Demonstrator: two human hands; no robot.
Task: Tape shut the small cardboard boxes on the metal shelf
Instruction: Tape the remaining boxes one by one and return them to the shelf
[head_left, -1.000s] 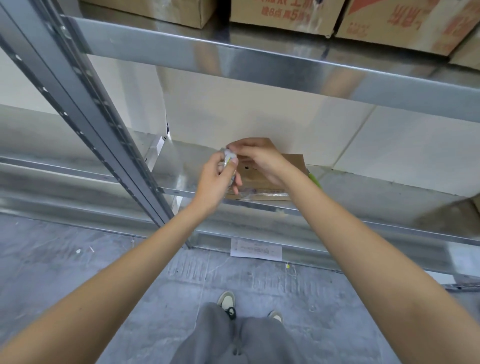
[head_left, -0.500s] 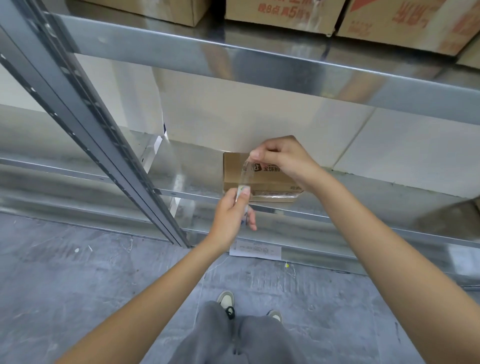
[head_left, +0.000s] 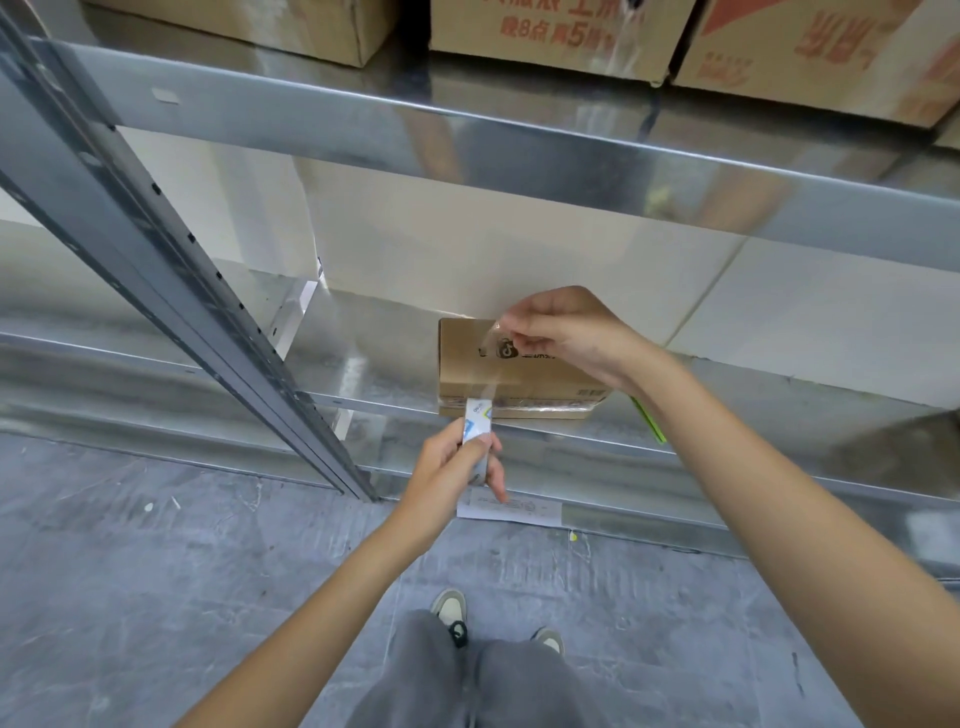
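- The small cardboard box (head_left: 519, 371) stands on the metal shelf (head_left: 374, 358), close to its front edge and near the back wall.
- A strip of clear tape (head_left: 492, 364) now runs over the box top. A second ago both hands were together at the box; since then the strip is pulled out long.
- The right hand (head_left: 563, 332) pinches the free end of the strip above the far side of the box.
- The left hand (head_left: 457, 462) grips the tape roll (head_left: 478, 428) and has come down below the shelf edge.
- I judge the strip is long enough; pressing it down comes next.
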